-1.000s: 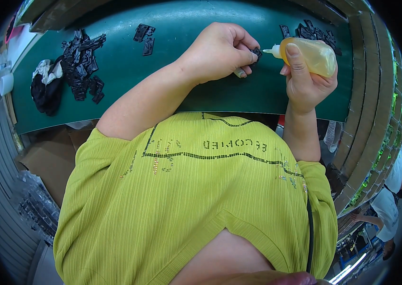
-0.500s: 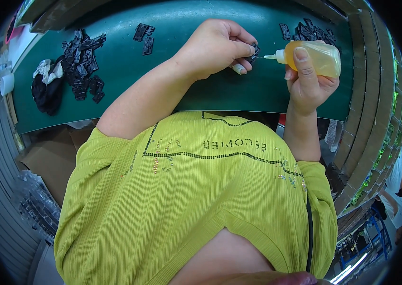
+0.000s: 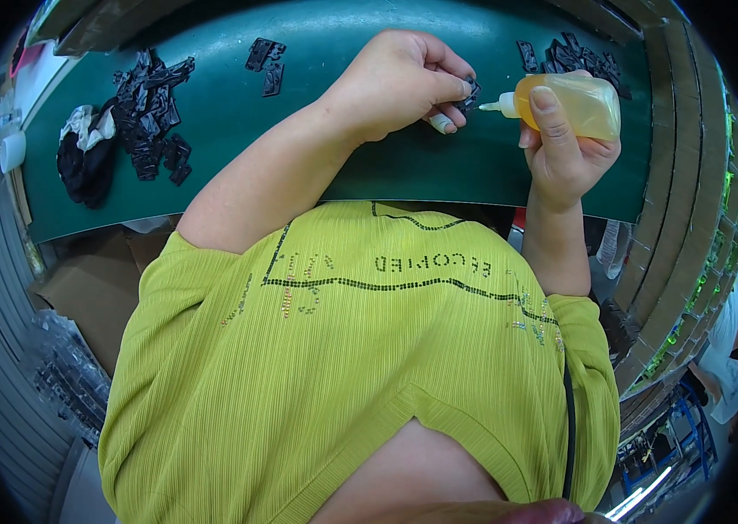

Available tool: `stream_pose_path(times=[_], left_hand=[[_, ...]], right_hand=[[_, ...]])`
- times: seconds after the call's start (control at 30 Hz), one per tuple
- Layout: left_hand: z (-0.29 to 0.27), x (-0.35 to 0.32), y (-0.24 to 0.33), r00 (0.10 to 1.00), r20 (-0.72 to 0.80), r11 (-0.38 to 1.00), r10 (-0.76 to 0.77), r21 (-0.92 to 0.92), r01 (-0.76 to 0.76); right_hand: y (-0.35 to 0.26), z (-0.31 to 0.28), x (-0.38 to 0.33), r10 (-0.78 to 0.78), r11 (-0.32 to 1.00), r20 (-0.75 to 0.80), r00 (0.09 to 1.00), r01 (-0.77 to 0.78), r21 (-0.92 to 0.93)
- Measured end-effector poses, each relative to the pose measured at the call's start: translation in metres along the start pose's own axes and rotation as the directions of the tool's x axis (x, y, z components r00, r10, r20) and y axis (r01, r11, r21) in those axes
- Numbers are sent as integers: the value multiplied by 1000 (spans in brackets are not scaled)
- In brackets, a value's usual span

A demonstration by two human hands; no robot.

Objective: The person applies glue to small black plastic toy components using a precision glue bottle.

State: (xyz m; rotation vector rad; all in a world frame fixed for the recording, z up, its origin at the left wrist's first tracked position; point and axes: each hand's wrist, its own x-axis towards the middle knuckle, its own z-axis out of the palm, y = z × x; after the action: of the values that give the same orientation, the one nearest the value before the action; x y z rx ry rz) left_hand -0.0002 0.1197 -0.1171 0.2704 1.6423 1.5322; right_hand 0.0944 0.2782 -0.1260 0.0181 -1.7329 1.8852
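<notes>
Squeeze bottle nozzle meets small black part over the green table

Squeeze bottle (image 3: 580, 105) of soft, translucent yellow plastic lies on its side in the right hand (image 3: 565, 148), which is closed around it with the thumb pressed on its upper wall. Its long axis runs along the table's width, and its white tapered nozzle points toward the person's left, the tip just at a small black part (image 3: 471, 90). That part, dark, hard-looking and angular, is pinched between the fingertips of the left hand (image 3: 399, 80), which is curled shut on it. Both hands hover near the table's (image 3: 360, 179) right end, over its smooth dark green top. A heap of similar black pieces (image 3: 571, 57) lies at the far right corner. A larger pile (image 3: 152, 109) sits toward the left end beside a crumpled black-and-white cloth (image 3: 85, 153). Two loose pieces (image 3: 266, 63) lie at the far edge.
</notes>
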Motion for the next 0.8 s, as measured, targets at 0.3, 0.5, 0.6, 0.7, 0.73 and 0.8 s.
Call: stream_pose_path(times=[0.3,0.5,0.6,0.7,0.73,0.8], left_hand=[[-2,1,-2,1000,-1,1000,1,-26,-1],[-1,-2,3,999,-10,998,54,18,-54],[-10,1,-4,991,-38,955,126,274,-111],[-9,6,4,940,-34,670,338,711,-215],[-8,6,8,860,15,379,509,894,-240],[-5,28,13,805,11,331,593,908,-256]], right_hand=[[1,4,0,9,999,20,1000,-8,-48],[2,-23,12,64,957,-201,978,-2,292],[-1,-45,18,159,861,-250,955,-10,509],[-6,-60,12,132,884,-287,949,18,466],[-8,-62,9,124,891,-294,948,24,453],[-12,-65,4,107,892,-314,943,48,449]])
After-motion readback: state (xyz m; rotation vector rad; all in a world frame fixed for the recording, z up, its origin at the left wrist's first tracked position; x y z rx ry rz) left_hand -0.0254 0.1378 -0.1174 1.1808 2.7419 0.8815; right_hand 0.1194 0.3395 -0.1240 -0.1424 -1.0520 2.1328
